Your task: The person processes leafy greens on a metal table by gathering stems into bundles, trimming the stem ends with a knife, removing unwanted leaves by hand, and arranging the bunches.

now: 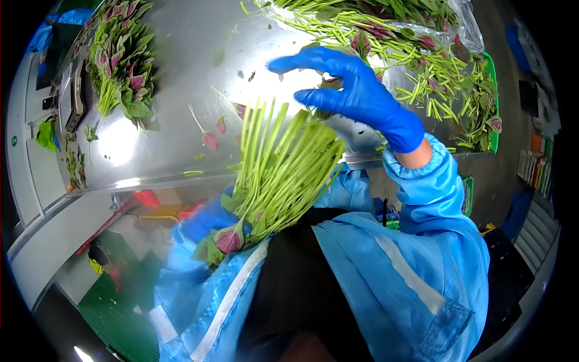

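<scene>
A bunch of amaranth greens (283, 163) with long pale-green stems and purple-centred leaves is held close to my chest, stem ends pointing up toward the table. My left hand (211, 217), in a blue glove, grips it near the leaves; it is blurred and partly hidden by them. Above the stem tips my right hand (356, 87), also gloved in blue, is open with thumb and fingers apart. Nothing shows between its fingers. Behind the right hand lies a loose pile of amaranth stems and leaves (377, 30) on the metal table (187, 66).
Another amaranth bunch (123, 60) lies at the table's left. A green-rimmed crate (493, 102) with cut stems and leaves is at the right. Clear plastic (473, 27) lies by the pile. Loose leaves (210, 140) are scattered near the front edge.
</scene>
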The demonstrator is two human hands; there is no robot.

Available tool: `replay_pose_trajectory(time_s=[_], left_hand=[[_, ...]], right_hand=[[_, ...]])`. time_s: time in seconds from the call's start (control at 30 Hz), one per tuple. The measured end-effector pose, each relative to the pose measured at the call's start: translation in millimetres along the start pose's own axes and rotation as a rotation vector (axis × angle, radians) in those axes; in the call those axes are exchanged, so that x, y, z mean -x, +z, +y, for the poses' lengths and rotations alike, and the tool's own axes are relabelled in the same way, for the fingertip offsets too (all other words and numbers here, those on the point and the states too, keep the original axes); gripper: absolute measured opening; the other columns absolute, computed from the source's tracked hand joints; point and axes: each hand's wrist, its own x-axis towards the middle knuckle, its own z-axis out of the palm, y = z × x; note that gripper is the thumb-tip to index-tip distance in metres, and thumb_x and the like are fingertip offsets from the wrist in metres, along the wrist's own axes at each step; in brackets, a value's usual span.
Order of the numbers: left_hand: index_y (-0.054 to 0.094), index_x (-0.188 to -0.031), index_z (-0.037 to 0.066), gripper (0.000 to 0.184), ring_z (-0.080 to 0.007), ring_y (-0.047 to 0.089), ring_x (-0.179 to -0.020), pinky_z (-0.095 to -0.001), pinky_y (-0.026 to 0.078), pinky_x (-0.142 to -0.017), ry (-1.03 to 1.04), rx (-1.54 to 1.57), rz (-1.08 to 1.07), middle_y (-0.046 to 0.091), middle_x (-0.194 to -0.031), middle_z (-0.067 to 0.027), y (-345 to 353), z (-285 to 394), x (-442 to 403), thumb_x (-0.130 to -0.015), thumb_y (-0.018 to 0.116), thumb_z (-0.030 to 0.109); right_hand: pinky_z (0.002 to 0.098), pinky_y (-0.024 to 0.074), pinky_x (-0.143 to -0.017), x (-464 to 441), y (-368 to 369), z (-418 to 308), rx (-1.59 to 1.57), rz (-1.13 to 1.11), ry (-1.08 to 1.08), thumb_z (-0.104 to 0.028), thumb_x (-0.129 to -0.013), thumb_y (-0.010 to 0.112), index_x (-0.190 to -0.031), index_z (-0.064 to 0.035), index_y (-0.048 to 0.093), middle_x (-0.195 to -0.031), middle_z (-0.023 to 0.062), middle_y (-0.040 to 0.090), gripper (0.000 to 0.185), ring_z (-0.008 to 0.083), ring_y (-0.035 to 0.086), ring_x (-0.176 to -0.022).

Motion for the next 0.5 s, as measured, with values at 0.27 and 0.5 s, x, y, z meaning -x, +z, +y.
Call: replay_pose_trajectory(time_s=[0.27, 0.5], left_hand=[[0.035, -0.137, 0.001, 0.079, -0.0218, 0.043, -0.122, -0.0334, 0.031, -0.103, -0.234, -0.107, -0.353, 0.045, -0.134, -0.0132, -19, 29, -31, -0.068, 0.073, 0.006], [0.043, -0.131, -0.001, 0.054, -0.0211, 0.051, -0.114, -0.0335, 0.041, -0.098, 0.137, -0.435, 0.092, 0.047, -0.130, -0.0127, 0, 76, -32, -0.083, 0.062, 0.014]], right_hand=[[0.0346, 0.0426, -0.093, -5, 49, -9, -0.062, -1.325, 0.476, -0.037, -0.064, 0.081, -0.127, -0.0058, 0.047, -0.118, 0.0161, 0.057, 0.078, 0.0264, 0.055, -0.109], [0.0327, 0.0444, -0.090, 73, 52, -8, -0.304, -0.878, 0.413, -0.030, -0.068, 0.078, -0.128, -0.0067, 0.042, -0.115, 0.0138, 0.059, 0.074, 0.0217, 0.057, -0.102]])
